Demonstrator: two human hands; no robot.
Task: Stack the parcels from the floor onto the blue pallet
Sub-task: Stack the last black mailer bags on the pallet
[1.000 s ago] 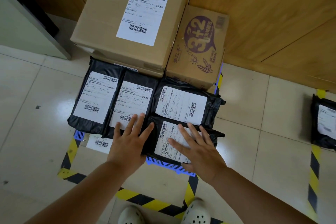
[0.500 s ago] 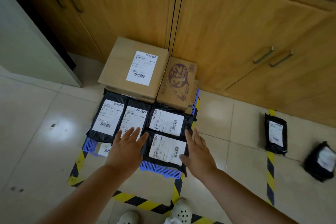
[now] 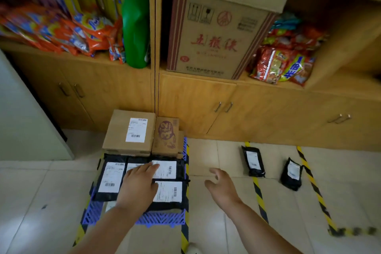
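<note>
The blue pallet (image 3: pixel 165 219) lies on the floor against the cabinet. It carries two cardboard boxes (image 3: pixel 129 132) at the back and several black parcels (image 3: pixel 111 179) with white labels in front. My left hand (image 3: pixel 138 185) lies flat with straight fingers over the middle black parcels. My right hand (image 3: pixel 221 184) hovers over the bare floor to the right of the pallet, fingers loosely spread, holding nothing. Two more black parcels lie on the floor at the right: one black parcel (image 3: pixel 253 161) near a striped line, the other black parcel (image 3: pixel 291 173) further right.
Yellow-and-black floor tape (image 3: pixel 260 198) marks zones around the pallet and at the right. A wooden cabinet (image 3: pixel 206 107) with doors stands behind; its shelf holds snack bags, a green bottle (image 3: pixel 135 27) and a big carton (image 3: pixel 218 33). A pale green unit (image 3: pixel 24 121) stands at the left.
The view has risen and pulled back, showing the shelves. My right hand has left the front parcel and moved right over the floor. My left hand stays on the parcels.
</note>
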